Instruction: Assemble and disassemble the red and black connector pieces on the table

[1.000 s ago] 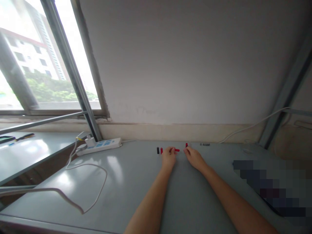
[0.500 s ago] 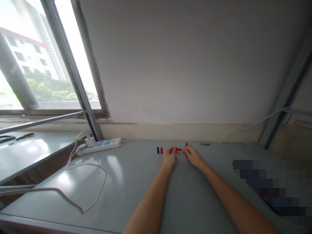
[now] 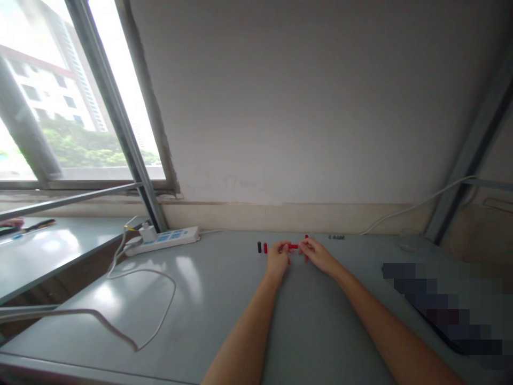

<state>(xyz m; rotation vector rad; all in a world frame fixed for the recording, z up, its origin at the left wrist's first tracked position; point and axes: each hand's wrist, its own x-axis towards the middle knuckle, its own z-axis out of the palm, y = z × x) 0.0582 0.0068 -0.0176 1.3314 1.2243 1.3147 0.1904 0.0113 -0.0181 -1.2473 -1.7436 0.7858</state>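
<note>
Both hands are meeting at the far side of the grey table (image 3: 224, 299), near the wall; the left hand (image 3: 277, 258) and the right hand (image 3: 317, 254) are pinching a small red piece (image 3: 294, 246) between narrow fingertips; it is looking light, stiff and a little slippery, best taken by its ends; a black piece (image 3: 259, 247) is lying just beside.

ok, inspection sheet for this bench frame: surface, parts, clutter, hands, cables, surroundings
Surface: grey table, glossy, window glare.
Job's things: small red piece between both hands; red cylinder and black cylinder standing to their left.
Clutter: row of small dark bits near the wall; blurred patch at right.
Hands: left hand and right hand meet at the red piece; grip unclear.
Cables: white power strip with looping cord.
Surroundings: window, plain wall.
</note>
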